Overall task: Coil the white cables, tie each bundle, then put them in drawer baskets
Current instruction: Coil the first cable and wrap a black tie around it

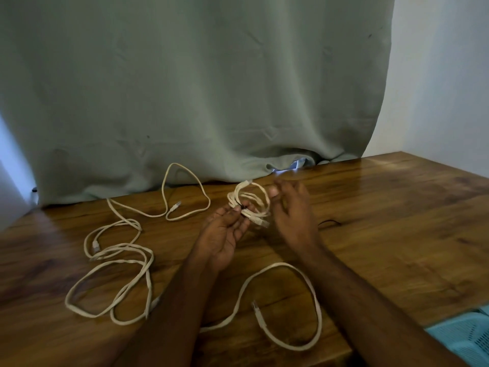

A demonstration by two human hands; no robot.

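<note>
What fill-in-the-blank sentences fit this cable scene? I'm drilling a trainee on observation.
1. The coiled bundle is pinched in the ____ hand's grip.
2. The right hand, beside the bundle, is ____.
3. The loose white cables lie on a ____ table.
4. At the lower right corner sits a ____ basket.

Missing words: left; open; wooden; blue

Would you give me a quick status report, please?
Left hand pinching coiled bundle at its tie; right hand open beside it. Loose cables on table. Nothing obstructing.
</note>
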